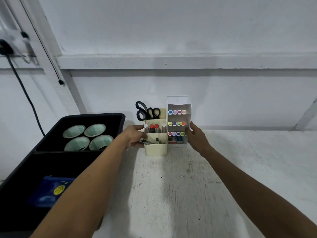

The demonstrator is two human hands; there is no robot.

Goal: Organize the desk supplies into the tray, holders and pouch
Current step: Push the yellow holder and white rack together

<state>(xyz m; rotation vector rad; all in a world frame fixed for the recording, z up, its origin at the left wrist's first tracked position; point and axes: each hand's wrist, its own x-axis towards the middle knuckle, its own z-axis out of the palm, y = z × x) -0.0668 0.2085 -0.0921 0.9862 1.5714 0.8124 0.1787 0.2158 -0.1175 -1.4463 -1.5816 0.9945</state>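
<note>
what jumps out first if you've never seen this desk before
The rows of coloured marker caps in the white tiered holder at centre draw the eye, with the left hand and right hand flanking it and the cream holder beside it. Black scissors stick up behind, and four tape rolls sit in the black tray at left.

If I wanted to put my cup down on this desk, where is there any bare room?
The widest bare patch is the white tabletop right of the marker rack; there is also bare top in front of the cream holder, between the forearms. It is crowded at the back, where the left hand and right hand flank both holders. The black tray fills the left.
</note>
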